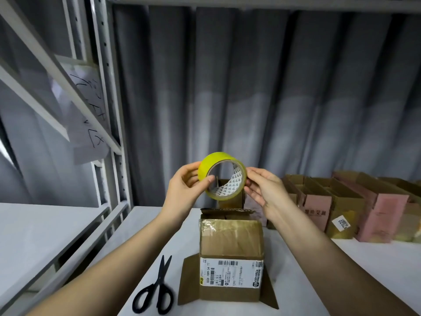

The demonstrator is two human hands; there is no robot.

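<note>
Left hand: raised above the table, fingers curled round the far side of a roll of yellow tape, thumb laid across the near rim; the grip is firm and the roll is carried by this hand. The roll is in the air, tilted, its open core facing the camera with printed lining visible inside, and it sits directly above the far end of the cardboard box. Right hand: fingers spread and nearly straight, only lightly bent, with the upper fingertips touching the right edge of the roll; the lower fingers are clear of it and hold nothing. Whether a loose tape end lies under those fingertips cannot be told. Surface: a white table. Black scissors lie on it with blades closed, just left of the box and apart from it. The box stands between the forearms, one flap folded over its top, others splayed at the near end, and a white shipping label on the near face. To the right, well apart from the box, a row of brown and pink cartons stands along the back of the table. Room: a grey metal shelving frame on the left carries a handwritten paper sheet; a grey pleated curtain closes off the back.
</note>
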